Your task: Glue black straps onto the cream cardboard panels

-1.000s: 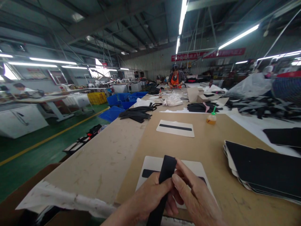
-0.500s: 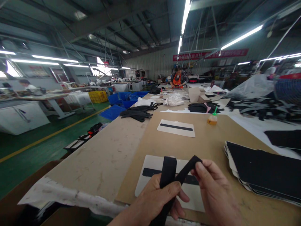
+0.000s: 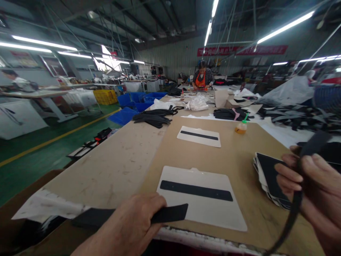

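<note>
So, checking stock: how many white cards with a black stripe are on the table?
2. Near card by the left hand; far card near the bottle. Others may be hidden beyond.

place: garment workshop | cues: long worktable (image 3: pixel 119 167), black strap piles (image 3: pixel 153 119), blue bins (image 3: pixel 133 105), striplights (image 3: pixel 285 26)

One head-worn camera looks forward and down along a long bench (image 3: pixel 128 167), hands close below, workshop hall stretching far beyond.
</note>
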